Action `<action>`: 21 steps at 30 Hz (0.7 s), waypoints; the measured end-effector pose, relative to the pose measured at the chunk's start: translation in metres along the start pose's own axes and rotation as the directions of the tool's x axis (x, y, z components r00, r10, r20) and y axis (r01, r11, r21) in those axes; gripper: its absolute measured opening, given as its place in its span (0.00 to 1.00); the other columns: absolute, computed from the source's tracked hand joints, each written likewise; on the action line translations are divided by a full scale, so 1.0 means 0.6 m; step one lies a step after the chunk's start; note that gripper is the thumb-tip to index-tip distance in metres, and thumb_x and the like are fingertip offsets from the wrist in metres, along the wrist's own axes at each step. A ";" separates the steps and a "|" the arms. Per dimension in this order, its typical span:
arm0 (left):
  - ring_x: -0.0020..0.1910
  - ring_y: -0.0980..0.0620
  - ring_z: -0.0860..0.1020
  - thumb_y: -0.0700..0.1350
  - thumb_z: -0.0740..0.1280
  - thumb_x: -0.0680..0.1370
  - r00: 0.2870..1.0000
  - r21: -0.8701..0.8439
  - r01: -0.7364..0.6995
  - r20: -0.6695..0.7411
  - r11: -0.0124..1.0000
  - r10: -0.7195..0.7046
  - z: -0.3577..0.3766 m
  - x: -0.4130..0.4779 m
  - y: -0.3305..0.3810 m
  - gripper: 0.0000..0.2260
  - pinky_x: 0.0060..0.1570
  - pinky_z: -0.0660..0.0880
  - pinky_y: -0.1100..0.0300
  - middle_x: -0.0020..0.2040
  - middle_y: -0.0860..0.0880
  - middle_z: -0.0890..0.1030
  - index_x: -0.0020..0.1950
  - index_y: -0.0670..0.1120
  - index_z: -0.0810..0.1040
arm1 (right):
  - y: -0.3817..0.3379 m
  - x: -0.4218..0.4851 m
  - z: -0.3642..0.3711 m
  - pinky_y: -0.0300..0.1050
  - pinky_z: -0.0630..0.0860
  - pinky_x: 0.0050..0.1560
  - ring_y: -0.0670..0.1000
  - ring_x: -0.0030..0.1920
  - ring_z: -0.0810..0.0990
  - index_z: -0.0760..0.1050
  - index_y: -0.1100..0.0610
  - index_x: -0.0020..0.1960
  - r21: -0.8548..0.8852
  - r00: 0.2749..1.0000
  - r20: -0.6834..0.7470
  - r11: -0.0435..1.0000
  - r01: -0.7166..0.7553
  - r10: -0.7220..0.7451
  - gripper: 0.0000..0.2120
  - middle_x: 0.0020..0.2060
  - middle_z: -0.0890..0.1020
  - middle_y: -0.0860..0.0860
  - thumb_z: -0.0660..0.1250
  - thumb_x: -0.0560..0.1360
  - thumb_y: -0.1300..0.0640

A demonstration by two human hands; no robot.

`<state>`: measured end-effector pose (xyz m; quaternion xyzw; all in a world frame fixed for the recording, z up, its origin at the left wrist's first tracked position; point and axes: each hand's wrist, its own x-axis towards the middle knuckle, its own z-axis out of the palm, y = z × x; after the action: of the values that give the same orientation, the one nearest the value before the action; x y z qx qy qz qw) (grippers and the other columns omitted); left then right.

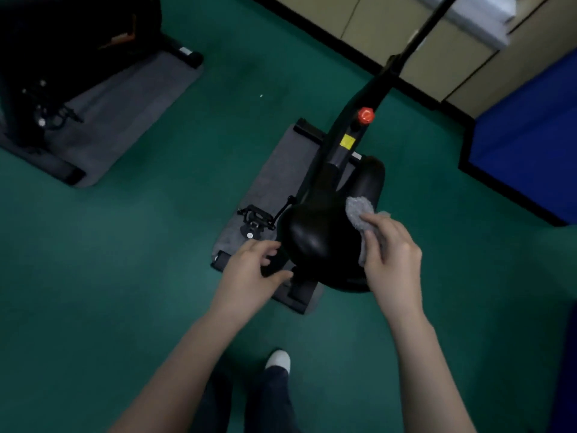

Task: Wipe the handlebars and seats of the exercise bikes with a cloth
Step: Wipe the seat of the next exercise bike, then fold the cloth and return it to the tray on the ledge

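Observation:
A black exercise bike [340, 151] stands on a grey mat in the middle of the head view, its glossy black seat [315, 239] nearest me. My right hand [390, 257] holds a grey cloth [359, 210] and presses it against the seat's right side. My left hand [249, 270] hovers at the seat's left edge with loosely curled fingers and holds nothing; whether it touches the seat is unclear. The handlebars lie out of view beyond the stem at the top right.
A second black exercise bike [62, 57] stands on its own grey mat [125, 114] at the upper left. Beige wall panels [406, 35] run along the top right, with a blue padded block [530, 145] at the right. My foot [278, 360] rests on the green floor.

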<state>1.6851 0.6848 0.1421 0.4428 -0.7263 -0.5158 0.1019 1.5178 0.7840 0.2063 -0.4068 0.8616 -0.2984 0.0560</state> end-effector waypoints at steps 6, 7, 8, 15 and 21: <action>0.48 0.54 0.77 0.46 0.74 0.72 0.989 0.130 -0.140 0.068 0.982 0.132 -0.056 0.011 0.057 0.18 0.50 0.69 0.67 0.51 0.52 0.78 0.61 0.48 0.78 | -0.027 -0.057 -0.053 0.22 0.65 0.57 0.41 0.55 0.75 0.79 0.57 0.57 0.184 0.970 -0.137 0.968 -0.172 0.199 0.12 0.50 0.79 0.47 0.64 0.77 0.67; 0.48 0.54 0.77 0.45 0.73 0.72 0.985 0.139 -0.162 0.083 0.977 0.151 -0.059 0.012 0.069 0.18 0.51 0.69 0.65 0.50 0.52 0.78 0.61 0.47 0.78 | -0.031 -0.064 -0.062 0.22 0.64 0.57 0.40 0.55 0.75 0.79 0.57 0.57 0.207 0.965 -0.158 0.963 -0.175 0.209 0.12 0.50 0.79 0.47 0.64 0.77 0.67; 0.48 0.53 0.77 0.45 0.73 0.73 0.980 0.148 -0.184 0.101 0.972 0.170 -0.059 0.011 0.082 0.17 0.51 0.70 0.64 0.50 0.51 0.78 0.61 0.47 0.78 | -0.035 -0.070 -0.071 0.22 0.64 0.58 0.39 0.56 0.75 0.79 0.57 0.57 0.232 0.959 -0.177 0.956 -0.179 0.223 0.12 0.50 0.79 0.47 0.64 0.77 0.67; 0.48 0.54 0.78 0.45 0.70 0.75 0.937 0.138 -0.294 0.236 0.946 0.257 -0.019 -0.017 0.174 0.14 0.54 0.74 0.60 0.50 0.51 0.78 0.60 0.46 0.78 | -0.029 -0.126 -0.131 0.35 0.72 0.60 0.41 0.58 0.77 0.79 0.51 0.56 0.419 0.892 -0.282 0.882 -0.216 0.353 0.13 0.52 0.80 0.43 0.66 0.77 0.65; 0.47 0.54 0.78 0.45 0.68 0.77 0.886 0.056 -0.345 0.348 0.937 0.306 0.090 -0.064 0.268 0.12 0.53 0.72 0.65 0.51 0.49 0.79 0.59 0.45 0.79 | 0.023 -0.182 -0.197 0.28 0.69 0.58 0.36 0.58 0.76 0.78 0.46 0.55 0.505 0.840 -0.349 0.839 -0.203 0.414 0.15 0.54 0.80 0.41 0.67 0.76 0.65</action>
<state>1.5888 0.7613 0.2649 0.2259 -0.8256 -0.5158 0.0367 1.5405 0.9264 0.2789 -0.1547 0.8137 -0.5603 -0.0015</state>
